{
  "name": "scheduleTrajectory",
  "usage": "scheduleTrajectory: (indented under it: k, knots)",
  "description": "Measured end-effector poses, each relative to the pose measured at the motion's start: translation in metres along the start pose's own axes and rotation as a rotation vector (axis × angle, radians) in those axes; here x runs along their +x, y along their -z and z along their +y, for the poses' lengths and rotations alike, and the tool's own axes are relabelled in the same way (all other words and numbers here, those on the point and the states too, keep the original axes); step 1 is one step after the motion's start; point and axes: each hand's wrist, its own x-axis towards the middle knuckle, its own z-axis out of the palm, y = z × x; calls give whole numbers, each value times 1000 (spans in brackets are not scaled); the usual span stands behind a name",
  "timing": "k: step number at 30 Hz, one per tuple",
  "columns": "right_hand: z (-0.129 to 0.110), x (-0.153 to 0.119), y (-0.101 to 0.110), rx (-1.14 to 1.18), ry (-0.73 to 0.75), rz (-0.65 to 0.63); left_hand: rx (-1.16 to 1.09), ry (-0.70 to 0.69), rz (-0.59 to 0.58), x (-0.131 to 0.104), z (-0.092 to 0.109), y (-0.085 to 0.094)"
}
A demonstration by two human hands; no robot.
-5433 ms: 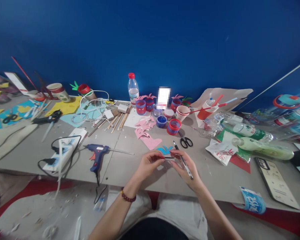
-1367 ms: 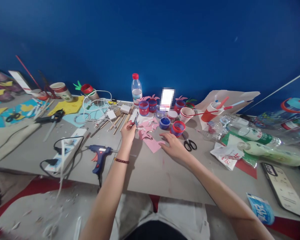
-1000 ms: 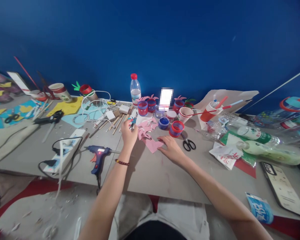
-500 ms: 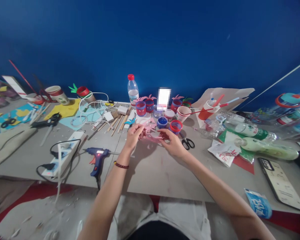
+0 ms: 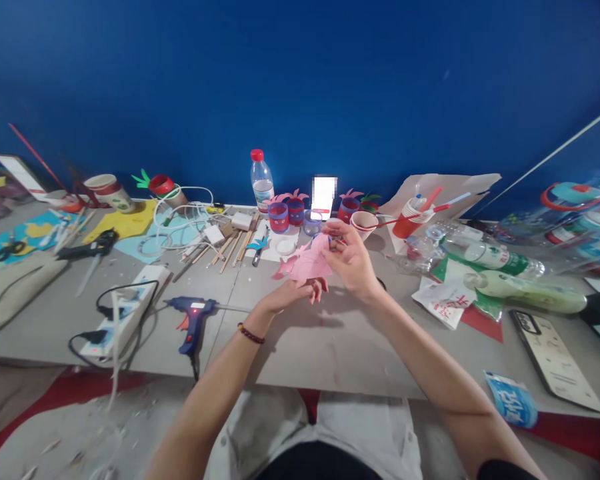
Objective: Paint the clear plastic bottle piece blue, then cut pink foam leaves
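Note:
A pink paper cutout (image 5: 307,263) with pointed, jagged edges is up above the table between my hands. From below, my left hand (image 5: 295,295) holds it, fingers curled and part of the hand hidden behind the paper. The thumb and fingers of my right hand (image 5: 353,261) close on its right side. Just behind stand small red-and-purple decorated cups (image 5: 279,219), topped with pink paper leaves. A white lid (image 5: 286,247) lies on the paper to the left. My right hand covers most of the paint pots and scissors.
A blue glue gun (image 5: 193,317) rests on the table at left, beside a power strip (image 5: 130,307) with cables. Wooden sticks (image 5: 235,247), a water bottle (image 5: 261,183) and paper cups (image 5: 364,224) stand or lie farther back. Plastic bottles (image 5: 500,257) and a phone (image 5: 555,360) are at right.
My left hand has moved down and right, underneath the pink paper. My right hand has risen slightly, and the paper now faces me more broadly. The camera view has shifted slightly.

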Motion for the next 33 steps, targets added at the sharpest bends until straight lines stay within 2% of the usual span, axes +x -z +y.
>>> scheduleTrajectory:
  k: [5,8,12,15,18,20,22,25,28,33]
  knots:
    - [8,-7,2,-51,-44,-16,-142,-38,383,5,-14,-1]
    - [10,-11,6,-76,-47,-51,-186,-55,525,8,-14,-1]
    - [1,-17,16,-203,-33,-27,-187,-103,591,12,-17,1]
    - [-5,-28,31,-410,43,115,-171,-103,650,13,-19,3]
    - [2,-42,52,-616,114,292,-163,-91,687,12,-20,3]
    - [14,-52,68,-731,122,264,-168,-100,699,11,-19,3]
    - [29,-61,82,-816,102,166,-185,-120,708,11,-19,4]
    - [47,-72,96,-928,-4,81,-232,-140,717,12,-18,3]
    - [58,-80,103,-1004,-107,17,-286,-129,723,13,-17,4]
    - [68,-82,105,-1034,-153,3,-367,-111,761,14,-20,6]
